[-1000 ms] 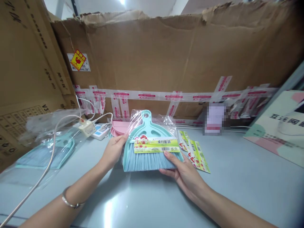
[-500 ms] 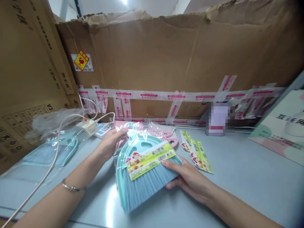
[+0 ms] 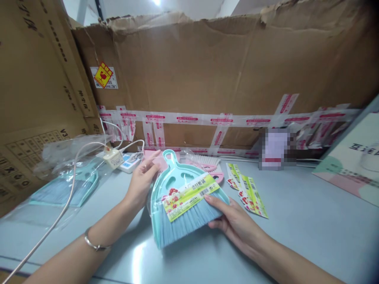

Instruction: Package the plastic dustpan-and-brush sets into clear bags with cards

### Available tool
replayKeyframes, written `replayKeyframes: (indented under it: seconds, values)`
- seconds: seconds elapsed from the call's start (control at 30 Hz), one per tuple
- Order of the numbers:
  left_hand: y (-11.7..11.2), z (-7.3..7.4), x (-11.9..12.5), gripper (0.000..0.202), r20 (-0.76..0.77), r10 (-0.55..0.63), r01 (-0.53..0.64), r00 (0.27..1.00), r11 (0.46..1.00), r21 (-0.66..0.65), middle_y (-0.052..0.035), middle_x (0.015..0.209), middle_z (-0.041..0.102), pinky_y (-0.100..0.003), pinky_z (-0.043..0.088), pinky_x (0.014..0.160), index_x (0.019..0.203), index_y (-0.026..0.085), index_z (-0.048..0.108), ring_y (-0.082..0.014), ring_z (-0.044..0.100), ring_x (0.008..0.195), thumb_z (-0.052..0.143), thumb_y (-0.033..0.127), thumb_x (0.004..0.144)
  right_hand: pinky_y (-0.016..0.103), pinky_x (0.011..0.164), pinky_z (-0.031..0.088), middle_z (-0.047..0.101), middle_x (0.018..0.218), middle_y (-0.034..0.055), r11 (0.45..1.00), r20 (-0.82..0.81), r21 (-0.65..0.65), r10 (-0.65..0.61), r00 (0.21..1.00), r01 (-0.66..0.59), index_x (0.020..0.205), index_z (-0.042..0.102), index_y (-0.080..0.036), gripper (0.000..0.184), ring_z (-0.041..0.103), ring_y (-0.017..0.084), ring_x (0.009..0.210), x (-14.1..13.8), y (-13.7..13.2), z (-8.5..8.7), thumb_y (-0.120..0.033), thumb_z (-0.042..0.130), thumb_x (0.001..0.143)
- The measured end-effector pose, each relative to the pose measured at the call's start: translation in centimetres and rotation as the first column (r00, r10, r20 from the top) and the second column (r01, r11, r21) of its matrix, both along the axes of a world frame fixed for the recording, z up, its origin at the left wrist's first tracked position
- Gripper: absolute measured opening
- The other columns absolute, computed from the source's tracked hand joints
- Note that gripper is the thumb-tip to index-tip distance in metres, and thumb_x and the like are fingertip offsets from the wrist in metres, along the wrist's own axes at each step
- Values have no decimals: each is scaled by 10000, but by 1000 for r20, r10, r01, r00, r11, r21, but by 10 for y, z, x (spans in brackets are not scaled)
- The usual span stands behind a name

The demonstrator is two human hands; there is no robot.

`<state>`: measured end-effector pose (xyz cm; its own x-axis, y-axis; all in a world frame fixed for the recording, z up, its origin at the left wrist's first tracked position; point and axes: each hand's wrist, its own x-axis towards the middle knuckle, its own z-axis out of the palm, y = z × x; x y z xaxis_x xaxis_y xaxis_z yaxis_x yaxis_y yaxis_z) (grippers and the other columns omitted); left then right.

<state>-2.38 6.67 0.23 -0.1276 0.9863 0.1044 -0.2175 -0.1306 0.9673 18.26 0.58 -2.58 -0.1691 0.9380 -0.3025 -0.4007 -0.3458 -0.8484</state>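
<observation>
A light teal dustpan (image 3: 180, 175) with a blue-bristled brush (image 3: 189, 221) lying in it is held up above the table. A green-yellow printed label card (image 3: 191, 197) lies across the brush. My right hand (image 3: 233, 221) grips the lower right corner, thumb on top near the card and fingers beneath. Beside the dustpan's handle, my left hand (image 3: 143, 175) has its fingers bent around thin clear film at the left edge, index finger fairly straight. This clear plastic bag (image 3: 149, 205) shows faintly along the dustpan's left side; how far it covers the set is hard to make out.
Pink dustpan and brush pieces (image 3: 217, 176) lie behind. Several label cards (image 3: 251, 195) are fanned out at right. Another bagged teal set (image 3: 65, 185) lies left, by a white cable (image 3: 71, 189) and charger (image 3: 113, 158). A large cardboard box (image 3: 189, 71) stands at the back.
The dustpan set has shifted slightly right and its lower edge has risen. Film that shone over its handle no longer shows there. My left hand has moved off the handle to its left.
</observation>
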Motion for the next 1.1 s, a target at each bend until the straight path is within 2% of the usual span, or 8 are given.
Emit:
replayKeyframes:
  seconds: [0.2,0.33,0.43,0.63,0.77,0.87,0.97,1.1]
  values:
    - [-8,4,4,481,11,-116,117,993,988,-97,-63,1036,641,-220,473,669,1127,191,549,-150,611,851,679,387,707,184,421,557,686,812,22,983,-63,5,-183,981,184,972,616,-149,402,618,114,605,3,6,2,-258,780,622]
    - [-19,4,6,573,-68,-403,367,913,882,-295,-93,1175,591,-279,487,739,1208,226,495,-210,576,1014,680,422,703,183,439,562,690,854,1,940,-91,18,-339,936,342,1015,585,-181,506,630,118,654,6,11,3,-237,812,566]
    - [-27,6,10,622,-135,-531,477,837,827,-299,-111,1161,599,-303,500,744,1205,211,492,-226,581,1003,744,323,648,184,465,563,692,833,-1,929,-62,56,-363,930,367,1014,576,-179,527,634,118,662,7,14,1,-273,819,556]
    - [-25,4,15,490,-174,-450,394,876,875,-280,-89,908,677,-232,501,576,1049,143,578,-150,631,701,750,333,632,162,318,444,669,679,-4,955,94,105,-286,954,277,955,574,-151,469,517,66,362,7,14,5,-396,772,607]
    - [-19,-1,13,379,-145,-336,290,930,918,-270,-68,766,670,-206,475,489,897,119,639,-127,610,584,745,364,629,218,615,572,694,891,37,986,41,140,-93,995,86,975,596,-174,362,657,130,689,16,12,16,-325,733,676]
    - [-17,-3,10,319,-112,-295,263,949,935,-236,-61,740,661,-197,457,455,836,122,661,-110,576,544,737,362,641,242,792,553,656,1088,51,976,-5,205,70,998,-68,1005,611,-188,363,636,161,937,23,13,20,-253,739,672]
    - [-17,-1,8,315,-101,-315,284,944,929,-238,-78,819,672,-209,477,486,873,138,660,-114,587,574,706,381,678,210,750,565,695,972,48,989,15,146,11,1000,-13,917,631,-157,323,665,155,867,25,16,19,-244,769,638]
    - [-21,2,10,462,-149,-371,327,917,911,-251,-142,1039,642,-275,531,644,1051,140,596,-191,637,817,695,406,686,164,633,566,713,710,53,991,62,62,-125,990,121,722,619,-129,241,676,124,665,21,22,13,-270,786,619]
